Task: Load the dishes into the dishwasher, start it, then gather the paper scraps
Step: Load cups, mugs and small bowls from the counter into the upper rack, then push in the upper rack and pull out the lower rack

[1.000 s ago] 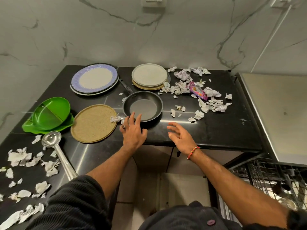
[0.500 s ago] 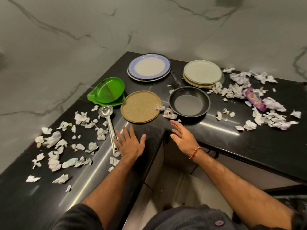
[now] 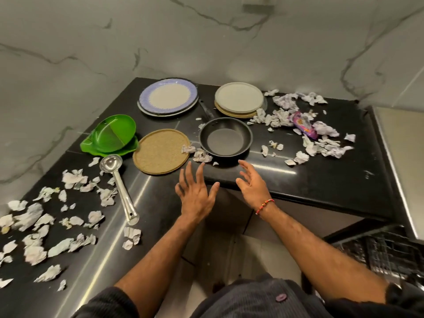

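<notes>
Head view, L-shaped black counter (image 3: pixel 321 180). Left hand (image 3: pixel 195 196): fingers spread, holding nothing, near the counter's inner corner. Right hand (image 3: pixel 253 182): fingers loosely extended, holding nothing, just near of the pan (image 3: pixel 226 140). Dishes, all unloaded: blue plate (image 3: pixel 168 99) far; grey plate stack (image 3: pixel 239 98) far right; tan plate (image 3: pixel 161 151); green dish (image 3: pixel 112 136) left; ladle (image 3: pixel 119 187). Scraps (image 3: pixel 321 141) right, more near left. Rack (image 3: pixel 390 251) near right. Step judged: loading, not begun. Next move likely calls for gripping the pan's rim or handle.

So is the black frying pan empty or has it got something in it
Empty: the black frying pan shows only its bare grey base, with paper scraps lying outside its rim.
</notes>
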The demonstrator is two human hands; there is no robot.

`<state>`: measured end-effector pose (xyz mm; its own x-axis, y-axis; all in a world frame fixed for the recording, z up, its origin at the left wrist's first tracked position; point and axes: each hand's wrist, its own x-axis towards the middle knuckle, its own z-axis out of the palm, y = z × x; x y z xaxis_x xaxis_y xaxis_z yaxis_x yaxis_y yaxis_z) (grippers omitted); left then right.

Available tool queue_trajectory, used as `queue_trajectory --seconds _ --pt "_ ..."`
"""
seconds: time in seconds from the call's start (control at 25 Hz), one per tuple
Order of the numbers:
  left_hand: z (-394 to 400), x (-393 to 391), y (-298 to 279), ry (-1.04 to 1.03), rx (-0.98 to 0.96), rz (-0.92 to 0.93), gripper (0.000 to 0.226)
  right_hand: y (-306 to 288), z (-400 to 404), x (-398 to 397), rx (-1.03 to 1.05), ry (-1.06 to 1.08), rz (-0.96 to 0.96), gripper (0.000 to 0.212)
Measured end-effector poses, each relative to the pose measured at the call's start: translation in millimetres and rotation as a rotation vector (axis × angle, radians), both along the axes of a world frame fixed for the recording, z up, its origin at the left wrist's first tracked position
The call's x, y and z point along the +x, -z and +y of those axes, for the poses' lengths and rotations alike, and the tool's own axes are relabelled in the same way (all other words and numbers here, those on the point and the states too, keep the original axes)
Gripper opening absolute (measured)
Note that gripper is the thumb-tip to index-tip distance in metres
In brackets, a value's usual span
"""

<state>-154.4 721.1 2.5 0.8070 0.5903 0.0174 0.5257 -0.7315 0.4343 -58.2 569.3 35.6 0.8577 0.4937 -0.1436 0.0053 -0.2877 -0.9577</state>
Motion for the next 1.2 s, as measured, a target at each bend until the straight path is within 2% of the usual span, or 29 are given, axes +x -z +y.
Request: queue_trajectory --seconds 0.24,0.48,0.6,0.92,1.2 --pt "-85 26 0 0.3 -0.065 -0.07 0.077 12 -92 -1 0.02 0.317 0.01 0.054" --pt "-171 23 0 0.437 -0.1 -0.073 0.074 10 -186 -19 0.057 0.555 -0.025 0.051" --pt "-220 14 1 0.509 -0.085 -0.071 0.072 7 -234 -37 0.092 0.607 -0.026 0.051" --pt "-419 -56 17 0.657 -0.134 -0.012 0.071 22 -446 -127 0.117 0.79 -0.009 0.05" --pt "-577 -122 32 0.781 -0.209 0.159 0.078 50 -616 -217 0.096 1.079 0.095 0.043"
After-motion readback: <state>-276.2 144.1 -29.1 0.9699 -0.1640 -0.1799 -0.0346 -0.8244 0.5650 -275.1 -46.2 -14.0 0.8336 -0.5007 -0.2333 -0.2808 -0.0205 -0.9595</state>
